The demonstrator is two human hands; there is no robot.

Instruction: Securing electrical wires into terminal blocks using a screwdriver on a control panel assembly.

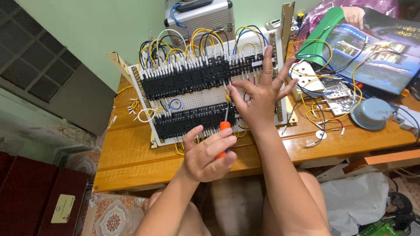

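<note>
A white perforated panel [192,99] leans on a wooden table [131,153], carrying two rows of black terminal blocks [183,78] with many yellow, blue, black and white wires. My left hand [205,155] is closed around an orange-handled screwdriver [224,127], whose shaft points up at the lower terminal row. My right hand [260,94] rests against the panel's right part with its fingers spread. Its thumb and fingertips touch the wires at the end of the upper row, and it holds nothing that I can see.
A silver case [201,17] stands behind the panel. To the right lie a white socket strip [306,74], loose wires, a grey round device [371,113] and a glossy printed sheet [372,48]. A dark red cabinet [35,196] stands low left, a white bag [354,201] under the table.
</note>
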